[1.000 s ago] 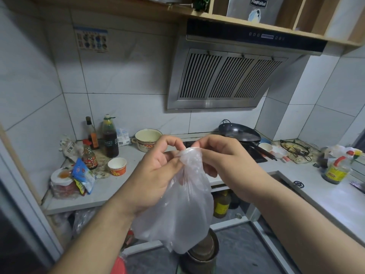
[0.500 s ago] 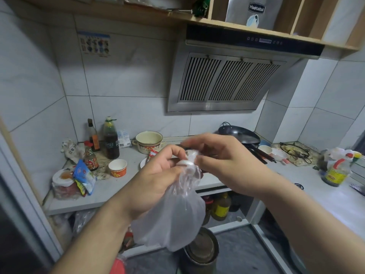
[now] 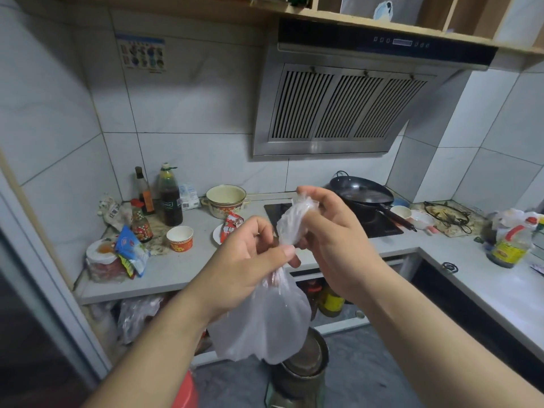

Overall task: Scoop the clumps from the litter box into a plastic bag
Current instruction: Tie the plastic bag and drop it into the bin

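A thin translucent plastic bag (image 3: 265, 325) hangs in front of me at chest height over the kitchen floor. My left hand (image 3: 244, 260) pinches the bag's neck just below the gathered top. My right hand (image 3: 332, 240) grips the twisted top end of the bag, which sticks up between its fingers. The bag's body bulges below my hands; what is inside it cannot be made out. No litter box or scoop is in view.
An L-shaped grey counter (image 3: 182, 272) runs ahead and to the right, with bottles (image 3: 169, 198), a paper cup (image 3: 180, 238), a cream pot (image 3: 226, 200), snack packets and a black wok (image 3: 360, 192) on a hob. A metal bin (image 3: 300, 375) stands on the floor beneath the bag.
The bag's mouth, held open between both hands a second ago, is now gathered and twisted. My right hand has lifted the top end up and right; my left hand has moved lower on the neck.
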The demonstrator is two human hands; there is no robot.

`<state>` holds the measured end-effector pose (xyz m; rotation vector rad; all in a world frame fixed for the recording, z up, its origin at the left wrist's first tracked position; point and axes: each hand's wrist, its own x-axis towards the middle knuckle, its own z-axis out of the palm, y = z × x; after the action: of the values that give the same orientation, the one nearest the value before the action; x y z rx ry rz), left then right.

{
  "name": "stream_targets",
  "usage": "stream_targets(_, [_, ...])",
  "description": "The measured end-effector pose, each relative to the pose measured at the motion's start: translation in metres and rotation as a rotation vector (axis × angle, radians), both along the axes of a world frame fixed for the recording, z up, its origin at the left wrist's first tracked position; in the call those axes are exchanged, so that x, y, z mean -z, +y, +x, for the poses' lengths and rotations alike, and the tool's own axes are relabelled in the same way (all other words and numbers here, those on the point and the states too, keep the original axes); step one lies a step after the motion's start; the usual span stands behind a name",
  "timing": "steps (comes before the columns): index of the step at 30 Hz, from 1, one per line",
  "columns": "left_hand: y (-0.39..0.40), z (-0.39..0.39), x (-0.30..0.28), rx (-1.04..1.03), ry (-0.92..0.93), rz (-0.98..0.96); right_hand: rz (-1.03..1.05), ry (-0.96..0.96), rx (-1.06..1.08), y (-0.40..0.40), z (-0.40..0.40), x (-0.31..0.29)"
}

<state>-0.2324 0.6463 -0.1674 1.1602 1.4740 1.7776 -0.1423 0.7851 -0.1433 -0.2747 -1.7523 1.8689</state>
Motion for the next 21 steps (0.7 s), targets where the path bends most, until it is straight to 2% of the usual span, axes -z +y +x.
stream_targets(4, [0.003,0.002,0.004,-0.01,-0.059,-0.022,0.163,0.013,-0.06,0.003,0.011,0.0])
stream_targets(8, [0.008,0.006,0.013,-0.007,-0.038,-0.074,0.262,0.013,0.12,0.008,0.013,0.003])
stream_targets(10, [0.01,0.008,0.017,-0.027,-0.018,-0.101,0.181,0.009,0.151,0.012,0.013,0.007])
stream_targets(15, [0.015,0.011,0.029,-0.055,0.026,-0.197,-0.063,-0.022,0.067,0.019,0.014,0.019])
stream_targets(21, [0.016,0.015,0.056,-0.162,0.076,-0.242,-0.146,-0.014,-0.135,0.014,0.011,0.033])
